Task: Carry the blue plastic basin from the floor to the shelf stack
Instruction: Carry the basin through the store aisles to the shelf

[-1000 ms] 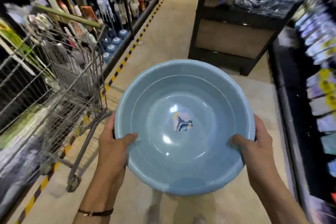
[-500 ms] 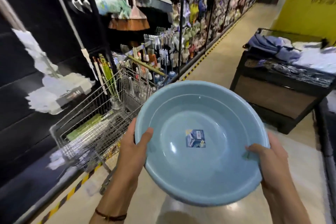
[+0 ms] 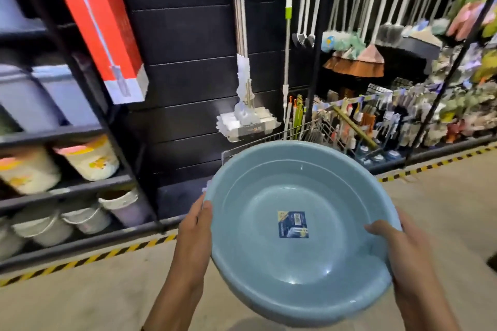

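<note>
The round blue plastic basin [image 3: 295, 223] is held up in front of me above the aisle floor, tilted slightly, with a blue sticker at its bottom. My left hand [image 3: 195, 228] grips its left rim, thumb over the edge. My right hand [image 3: 395, 244] grips the right rim, thumb inside the bowl. A black shelf unit [image 3: 88, 131] stands to the left, with buckets and tubs on its levels.
A wire shopping cart [image 3: 309, 131] stands just behind the basin. Mops and brooms [image 3: 355, 56] hang on the dark wall. A red box [image 3: 99, 19] leans on the shelf frame. Yellow-black tape [image 3: 88, 259] marks the floor along the shelves.
My view has swung left from the aisle toward the shelves. The basin stays held in both hands. The cart has shifted from my left to behind the basin.
</note>
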Tool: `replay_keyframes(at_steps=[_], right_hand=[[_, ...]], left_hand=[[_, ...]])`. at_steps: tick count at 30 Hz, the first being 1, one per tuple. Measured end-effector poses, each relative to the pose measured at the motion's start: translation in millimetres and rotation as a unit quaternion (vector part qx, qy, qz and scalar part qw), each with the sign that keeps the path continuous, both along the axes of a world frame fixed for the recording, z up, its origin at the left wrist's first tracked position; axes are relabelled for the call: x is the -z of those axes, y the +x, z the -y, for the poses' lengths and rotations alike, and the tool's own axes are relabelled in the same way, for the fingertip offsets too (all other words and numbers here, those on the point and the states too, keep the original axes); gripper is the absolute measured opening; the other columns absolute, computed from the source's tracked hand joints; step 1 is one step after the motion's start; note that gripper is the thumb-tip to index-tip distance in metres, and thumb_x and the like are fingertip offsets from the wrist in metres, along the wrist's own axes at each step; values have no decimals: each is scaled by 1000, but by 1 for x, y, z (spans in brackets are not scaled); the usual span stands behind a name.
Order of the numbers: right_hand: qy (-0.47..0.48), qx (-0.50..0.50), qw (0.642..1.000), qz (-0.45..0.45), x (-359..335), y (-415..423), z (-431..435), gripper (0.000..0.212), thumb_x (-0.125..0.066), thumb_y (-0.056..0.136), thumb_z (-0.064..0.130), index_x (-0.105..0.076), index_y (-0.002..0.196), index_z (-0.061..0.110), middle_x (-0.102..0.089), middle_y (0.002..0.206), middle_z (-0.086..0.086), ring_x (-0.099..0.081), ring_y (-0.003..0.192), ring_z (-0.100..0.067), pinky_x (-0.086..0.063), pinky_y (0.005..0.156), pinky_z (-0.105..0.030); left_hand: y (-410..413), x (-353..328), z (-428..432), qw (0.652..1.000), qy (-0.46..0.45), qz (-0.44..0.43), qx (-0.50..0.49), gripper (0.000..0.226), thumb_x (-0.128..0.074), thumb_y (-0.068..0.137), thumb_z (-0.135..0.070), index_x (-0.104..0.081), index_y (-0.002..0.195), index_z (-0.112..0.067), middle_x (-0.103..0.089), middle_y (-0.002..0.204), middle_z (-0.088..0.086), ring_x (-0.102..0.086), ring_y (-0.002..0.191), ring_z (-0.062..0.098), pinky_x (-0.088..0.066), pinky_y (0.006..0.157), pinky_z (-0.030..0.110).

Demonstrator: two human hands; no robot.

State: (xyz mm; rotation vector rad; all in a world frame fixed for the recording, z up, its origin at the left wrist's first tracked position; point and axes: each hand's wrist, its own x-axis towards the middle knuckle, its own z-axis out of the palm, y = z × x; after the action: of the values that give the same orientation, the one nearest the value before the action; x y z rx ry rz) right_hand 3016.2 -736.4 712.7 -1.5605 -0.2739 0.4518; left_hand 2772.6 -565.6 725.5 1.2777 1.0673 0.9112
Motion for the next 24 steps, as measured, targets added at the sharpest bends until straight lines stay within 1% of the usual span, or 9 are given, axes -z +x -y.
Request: replay_keyframes(at_steps=[3, 8, 11, 14, 15, 17, 20, 21, 24], right_hand=[[3, -68, 998, -5, -6, -28, -36, 34, -67, 77, 5, -74, 106, 20, -75, 97, -10, -69, 81, -33, -55, 64, -39], [-3, -157, 988, -8, -12, -98, -97, 37, -68, 83, 6, -74, 114, 25, -75, 103, -6, -70, 90, -35, -59, 77, -52], [-16, -216, 976, 10, -16, -147, -136, 33, -69, 85, 7, -73, 110, 26, -73, 104, -6, -68, 90, -33, -56, 76, -46], [-21, -280, 960, 16, -21, -208, -176, 30, -68, 86, 4, -72, 105, 27, -71, 102, -4, -66, 87, -29, -51, 67, -37], [-25, -301, 953, 15, -21, -230, -189, 31, -67, 87, 3, -72, 108, 24, -71, 103, -7, -66, 88, -30, -51, 66, -36], [-33, -335, 941, 16, -21, -277, -213, 31, -67, 87, 4, -72, 111, 23, -71, 103, -9, -66, 89, -33, -52, 68, -37], [-36, -365, 930, 15, -25, -352, -248, 26, -71, 84, 7, -72, 101, 26, -71, 101, -4, -66, 88, -29, -53, 72, -39], [-37, -377, 925, 15, -26, -376, -260, 25, -72, 84, 7, -72, 101, 25, -71, 102, -5, -66, 87, -28, -52, 71, -37], [-40, -419, 907, 14, -29, -446, -291, 29, -71, 84, 5, -72, 110, 19, -72, 106, -14, -68, 91, -35, -51, 70, -36]], left_hand=[[-46, -8, 1, 996, 2, -7, -87, 32, -42, 110, -42, -68, 128, -46, -75, 120, -20, -69, 114, 8, -57, 98, 41], [-129, -13, -4, 978, -21, -25, -205, 32, -46, 99, -58, -67, 122, -52, -74, 108, -28, -71, 102, 4, -58, 74, 34], [-184, -16, -13, 956, -50, -7, -290, 29, -48, 98, -60, -68, 119, -57, -73, 105, -29, -71, 100, 4, -60, 76, 35], [-247, -14, -23, 932, -68, -8, -356, 28, -50, 99, -54, -73, 113, -46, -77, 101, -18, -75, 93, 12, -57, 64, 32], [-270, -12, -26, 924, -71, -8, -375, 28, -48, 101, -53, -73, 111, -44, -77, 103, -16, -74, 94, 13, -59, 68, 34], [-316, -11, -30, 912, -68, 4, -404, 30, -43, 105, -51, -71, 112, -49, -74, 112, -17, -71, 103, 14, -60, 86, 43], [-386, -12, -40, 901, -62, 25, -429, 34, -39, 107, -50, -64, 130, -52, -66, 133, -18, -62, 123, 16, -50, 108, 49], [-410, -12, -45, 897, -51, 32, -438, 33, -41, 108, -49, -64, 131, -53, -66, 134, -20, -62, 124, 13, -51, 106, 44], [-478, -21, -56, 892, -15, 47, -449, 34, -46, 109, -41, -70, 103, -64, -72, 109, -34, -68, 99, -8, -53, 75, 22]])
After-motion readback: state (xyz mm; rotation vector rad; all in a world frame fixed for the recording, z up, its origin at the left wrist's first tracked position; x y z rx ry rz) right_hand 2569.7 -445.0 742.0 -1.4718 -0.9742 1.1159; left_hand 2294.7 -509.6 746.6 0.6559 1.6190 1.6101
